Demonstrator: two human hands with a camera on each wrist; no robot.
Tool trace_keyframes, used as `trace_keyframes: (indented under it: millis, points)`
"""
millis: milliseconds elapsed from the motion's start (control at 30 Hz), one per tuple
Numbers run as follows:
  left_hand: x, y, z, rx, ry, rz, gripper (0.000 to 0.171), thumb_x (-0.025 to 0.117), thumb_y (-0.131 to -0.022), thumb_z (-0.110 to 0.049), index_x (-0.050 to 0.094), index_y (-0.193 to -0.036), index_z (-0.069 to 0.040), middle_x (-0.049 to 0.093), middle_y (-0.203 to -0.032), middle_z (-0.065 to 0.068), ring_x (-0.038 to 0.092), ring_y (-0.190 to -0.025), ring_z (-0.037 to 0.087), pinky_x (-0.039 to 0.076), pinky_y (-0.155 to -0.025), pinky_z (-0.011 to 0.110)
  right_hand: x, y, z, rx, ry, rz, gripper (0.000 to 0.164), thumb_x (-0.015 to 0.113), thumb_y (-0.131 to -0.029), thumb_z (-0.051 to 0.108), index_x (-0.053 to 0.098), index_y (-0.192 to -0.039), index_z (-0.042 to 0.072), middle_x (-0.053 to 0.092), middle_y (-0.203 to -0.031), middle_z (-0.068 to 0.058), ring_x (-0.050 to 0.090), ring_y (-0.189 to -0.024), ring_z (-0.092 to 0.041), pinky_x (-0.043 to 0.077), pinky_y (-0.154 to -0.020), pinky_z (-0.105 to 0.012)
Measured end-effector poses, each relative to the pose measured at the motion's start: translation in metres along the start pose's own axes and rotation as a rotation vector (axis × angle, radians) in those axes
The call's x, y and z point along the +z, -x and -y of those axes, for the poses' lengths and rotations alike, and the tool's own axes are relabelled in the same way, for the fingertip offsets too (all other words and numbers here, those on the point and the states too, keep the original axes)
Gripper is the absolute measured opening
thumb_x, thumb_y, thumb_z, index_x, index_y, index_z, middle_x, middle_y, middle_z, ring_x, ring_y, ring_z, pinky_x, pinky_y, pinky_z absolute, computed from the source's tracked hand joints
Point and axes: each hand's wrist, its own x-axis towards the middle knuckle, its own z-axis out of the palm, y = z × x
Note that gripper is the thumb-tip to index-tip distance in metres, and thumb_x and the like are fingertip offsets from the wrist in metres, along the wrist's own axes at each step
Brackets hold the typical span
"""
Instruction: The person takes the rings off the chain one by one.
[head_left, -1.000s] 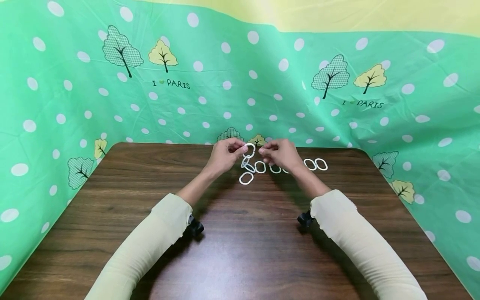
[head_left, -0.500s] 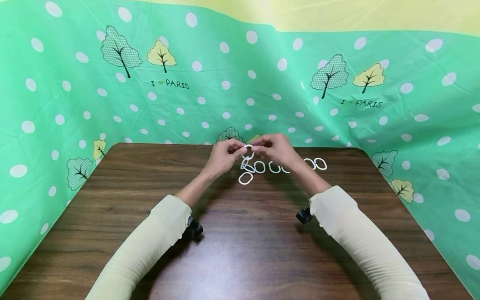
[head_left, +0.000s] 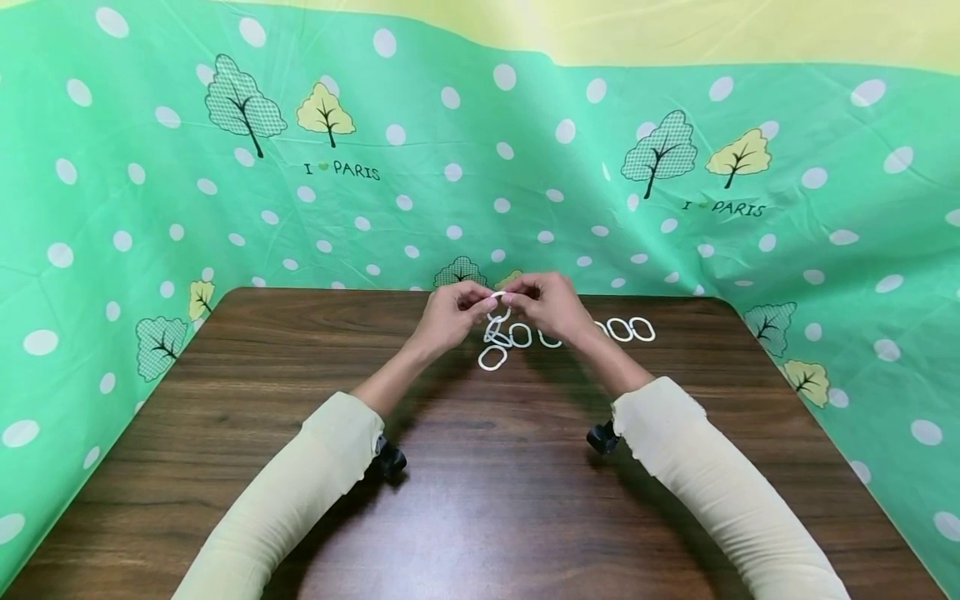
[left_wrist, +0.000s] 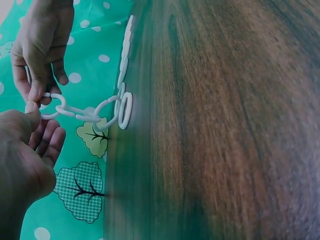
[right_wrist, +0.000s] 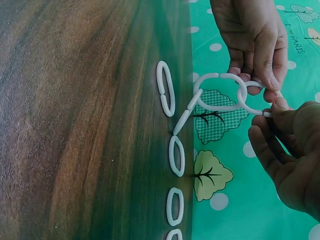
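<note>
Above the far part of the table, my left hand (head_left: pixel 448 317) and right hand (head_left: pixel 551 308) pinch the same white oval plastic chain link (right_wrist: pixel 252 109) from either side, thumbs and fingertips close together. Through it hangs a second link (right_wrist: pixel 220 107), and a third link (right_wrist: pixel 189 111) slants down towards the table. Fingertips hide part of the held link. Just below the hands, a loose link (head_left: pixel 492 358) lies flat on the wood, nearest the person. Beside the chain's lower end rests another flat link (head_left: pixel 520 336).
Several white links (head_left: pixel 630 330) lie in a row to the right, some hidden behind the right hand and wrist. The brown wooden table (head_left: pixel 480 500) ends just beyond the hands, where a green dotted cloth (head_left: pixel 420 183) hangs. Black wrist cameras (head_left: pixel 390 458) sit under both sleeves.
My right hand has moved left from beside the link and now grips it together with the left hand. The left hand has stayed almost in place.
</note>
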Motion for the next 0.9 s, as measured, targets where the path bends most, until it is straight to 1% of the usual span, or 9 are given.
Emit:
trace_keyframes:
  millis: [67,167,267,333,500,667,800,867,900]
  points:
    - [0.0,0.0,0.001,0.002,-0.004,0.001,0.015,0.077,-0.108,-0.013,0.082,-0.114,-0.001,0.077,-0.095,0.024,0.069,-0.08,0.023,0.051,-0.068,0.019,0.0,0.0,0.001,-0.009,0.013,-0.016,0.013,0.08,-0.107,0.014,0.088,-0.112,0.005,0.083,-0.098,-0.016,0.074,-0.079,-0.023,0.056,-0.066,-0.019]
    - [0.0,0.0,0.002,-0.001,-0.002,0.005,0.014,0.077,-0.108,-0.013,0.082,-0.113,0.0,0.076,-0.089,0.015,0.065,-0.077,0.011,0.052,-0.067,0.02,-0.001,0.0,0.001,-0.011,0.023,-0.039,0.013,0.08,-0.107,0.015,0.088,-0.112,0.006,0.082,-0.093,-0.017,0.072,-0.078,-0.022,0.053,-0.065,-0.02]
    - [-0.001,0.001,0.004,-0.011,0.003,0.015,0.014,0.077,-0.108,-0.012,0.082,-0.113,0.001,0.075,-0.087,0.011,0.063,-0.076,0.008,0.053,-0.068,0.02,-0.002,0.0,0.0,-0.007,0.035,-0.06,0.014,0.08,-0.107,0.016,0.088,-0.113,0.007,0.082,-0.094,-0.017,0.067,-0.075,-0.016,0.051,-0.064,-0.021]
    - [-0.001,0.001,0.006,-0.02,-0.002,0.025,0.015,0.077,-0.108,-0.012,0.082,-0.113,0.001,0.075,-0.087,0.012,0.063,-0.076,0.008,0.053,-0.069,0.02,-0.003,0.0,0.0,-0.001,0.039,-0.072,0.014,0.08,-0.107,0.016,0.088,-0.114,0.007,0.084,-0.098,-0.017,0.068,-0.076,-0.016,0.051,-0.065,-0.021]
    - [-0.002,0.002,0.009,-0.063,-0.066,0.063,0.016,0.078,-0.107,-0.012,0.081,-0.119,-0.001,0.08,-0.097,0.017,0.067,-0.082,0.011,0.054,-0.074,0.021,-0.005,0.0,0.002,0.006,0.058,-0.098,0.015,0.08,-0.107,0.018,0.088,-0.115,0.009,0.086,-0.11,-0.014,0.072,-0.083,-0.02,0.052,-0.069,-0.023]
    - [0.001,0.003,0.011,-0.13,-0.137,0.118,0.025,0.077,-0.108,-0.012,0.077,-0.131,-0.004,0.084,-0.119,0.017,0.075,-0.101,0.023,0.059,-0.088,0.029,-0.004,0.0,0.003,0.003,0.057,-0.125,0.015,0.08,-0.107,0.019,0.088,-0.114,0.007,0.086,-0.111,-0.014,0.07,-0.084,-0.018,0.05,-0.072,-0.024]
    - [0.003,0.001,0.013,-0.111,-0.148,0.155,0.032,0.073,-0.109,-0.008,0.073,-0.14,-0.001,0.082,-0.128,0.02,0.077,-0.116,0.033,0.062,-0.105,0.041,-0.002,0.001,0.004,0.007,0.032,-0.136,0.014,0.081,-0.107,0.017,0.087,-0.113,0.007,0.086,-0.109,-0.015,0.075,-0.083,-0.027,0.052,-0.069,-0.023]
    - [0.004,-0.001,0.014,-0.094,-0.152,0.17,0.032,0.071,-0.109,-0.006,0.073,-0.141,-0.001,0.082,-0.129,0.02,0.078,-0.119,0.035,0.061,-0.11,0.044,-0.001,0.001,0.005,0.004,0.025,-0.138,0.014,0.08,-0.107,0.017,0.087,-0.112,0.006,0.086,-0.107,-0.016,0.077,-0.083,-0.032,0.052,-0.069,-0.022]
    - [0.004,-0.001,0.014,-0.084,-0.15,0.179,0.032,0.071,-0.109,-0.005,0.073,-0.141,-0.001,0.082,-0.129,0.02,0.078,-0.12,0.035,0.062,-0.11,0.045,-0.001,0.001,0.006,0.003,0.02,-0.137,0.014,0.08,-0.107,0.017,0.087,-0.112,0.006,0.086,-0.106,-0.016,0.077,-0.081,-0.03,0.052,-0.068,-0.021]
